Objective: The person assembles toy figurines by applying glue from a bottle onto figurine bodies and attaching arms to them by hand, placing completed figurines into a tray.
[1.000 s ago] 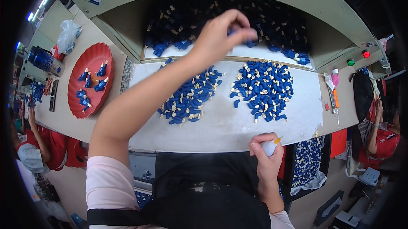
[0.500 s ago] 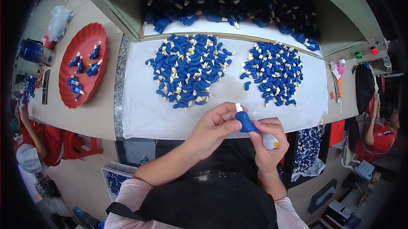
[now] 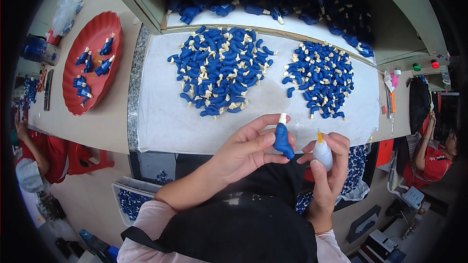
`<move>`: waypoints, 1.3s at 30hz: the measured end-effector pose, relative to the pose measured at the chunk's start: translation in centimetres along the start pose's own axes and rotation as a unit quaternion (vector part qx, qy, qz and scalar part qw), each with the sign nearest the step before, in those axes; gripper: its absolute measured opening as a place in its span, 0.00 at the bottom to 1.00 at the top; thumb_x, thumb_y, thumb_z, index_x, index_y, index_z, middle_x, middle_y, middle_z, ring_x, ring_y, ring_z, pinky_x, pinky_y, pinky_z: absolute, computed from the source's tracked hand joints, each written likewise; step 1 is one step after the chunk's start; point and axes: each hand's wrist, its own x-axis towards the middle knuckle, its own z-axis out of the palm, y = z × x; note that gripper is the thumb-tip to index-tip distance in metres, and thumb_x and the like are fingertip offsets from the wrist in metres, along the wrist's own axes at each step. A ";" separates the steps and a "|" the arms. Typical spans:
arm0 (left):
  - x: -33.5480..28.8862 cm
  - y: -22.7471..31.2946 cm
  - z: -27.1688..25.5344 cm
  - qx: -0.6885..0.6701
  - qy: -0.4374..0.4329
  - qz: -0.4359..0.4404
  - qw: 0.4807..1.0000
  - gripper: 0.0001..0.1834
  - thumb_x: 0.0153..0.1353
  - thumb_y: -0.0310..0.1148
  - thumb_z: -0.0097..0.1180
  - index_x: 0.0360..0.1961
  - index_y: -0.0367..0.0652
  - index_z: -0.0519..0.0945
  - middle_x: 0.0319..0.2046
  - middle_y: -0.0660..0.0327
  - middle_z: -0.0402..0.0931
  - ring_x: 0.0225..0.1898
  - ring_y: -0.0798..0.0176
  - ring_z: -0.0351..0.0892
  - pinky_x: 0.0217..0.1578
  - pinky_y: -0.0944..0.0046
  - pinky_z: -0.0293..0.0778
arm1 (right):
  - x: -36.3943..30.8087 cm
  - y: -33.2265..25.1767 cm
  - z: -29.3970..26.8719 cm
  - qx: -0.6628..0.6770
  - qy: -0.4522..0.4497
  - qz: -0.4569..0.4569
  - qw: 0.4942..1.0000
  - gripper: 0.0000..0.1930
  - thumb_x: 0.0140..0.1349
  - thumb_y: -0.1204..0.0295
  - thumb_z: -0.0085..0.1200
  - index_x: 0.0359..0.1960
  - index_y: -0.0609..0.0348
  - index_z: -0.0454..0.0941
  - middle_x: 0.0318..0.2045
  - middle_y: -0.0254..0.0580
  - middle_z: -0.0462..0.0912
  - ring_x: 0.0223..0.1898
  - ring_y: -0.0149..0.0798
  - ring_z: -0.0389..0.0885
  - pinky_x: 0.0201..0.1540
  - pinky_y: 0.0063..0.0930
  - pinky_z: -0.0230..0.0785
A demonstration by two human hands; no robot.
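Between the fingertips and thumb of my left hand (image 3: 239,151) is a small blue figurine body (image 3: 282,141) with a cream peg at its top, held upright. My right hand (image 3: 327,177) is wrapped round a small white squeeze bottle (image 3: 322,153), its yellow nozzle pointing up. The bottle stands just to the right of the figurine body, apart from it. Beyond my hands, a large pile of bent blue figurine arms (image 3: 222,75) with cream hands lies on the white sheet (image 3: 161,131). To its right is a smaller pile of similar blue arms (image 3: 324,80).
A red scalloped tray (image 3: 73,90) with several blue figurine parts is at the left. A shelf (image 3: 302,28) behind the piles holds more blue bodies. Bins of blue parts (image 3: 130,204) sit below the table's edge. Other people in red (image 3: 434,163) sit at both sides.
My hands have moved apart. The bottle has turned from nozzle down to nozzle up in my right hand, which has let go of the figurine body. My view has shifted slightly.
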 end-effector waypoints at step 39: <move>-0.3 -0.3 0.5 0.045 0.032 -0.022 0.998 0.21 0.57 0.34 0.47 0.51 0.39 0.62 0.41 0.52 0.69 0.44 0.60 0.70 0.39 0.64 0.71 | -0.9 -0.4 0.6 -0.104 0.073 -0.217 0.968 0.22 0.37 0.65 0.66 0.31 0.55 0.65 0.28 0.35 0.67 0.29 0.25 0.72 0.40 0.18 0.66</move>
